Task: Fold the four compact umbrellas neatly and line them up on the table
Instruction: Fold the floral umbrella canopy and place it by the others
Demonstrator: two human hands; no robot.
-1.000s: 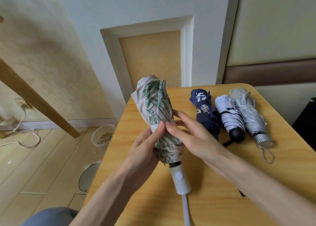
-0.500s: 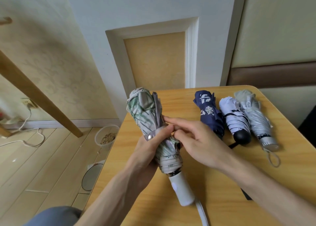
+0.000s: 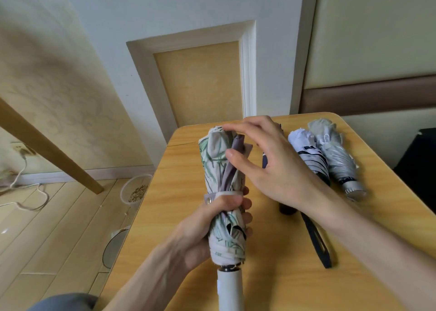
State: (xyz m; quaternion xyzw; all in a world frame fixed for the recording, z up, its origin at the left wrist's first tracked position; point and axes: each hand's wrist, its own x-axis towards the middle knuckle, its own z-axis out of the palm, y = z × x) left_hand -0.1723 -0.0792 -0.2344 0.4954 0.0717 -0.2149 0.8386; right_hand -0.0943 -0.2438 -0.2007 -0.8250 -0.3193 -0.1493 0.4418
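White leaf-print fabric umbrella (image 3: 219, 160) is clamped in the left hand (image 3: 212, 228). Right hand (image 3: 271, 169) has been lifted off the strap (image 3: 226, 194), grip spread; folding looks nearly done

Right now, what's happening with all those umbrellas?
A person is folding up the leaf-print umbrella over the table. The left hand grips it round the middle, just under its strap, while the right hand has its fingers on the top end of the cloth. Three more lie folded side by side on the table: a navy umbrella mostly hidden behind the right hand, a white striped umbrella and a silver umbrella.
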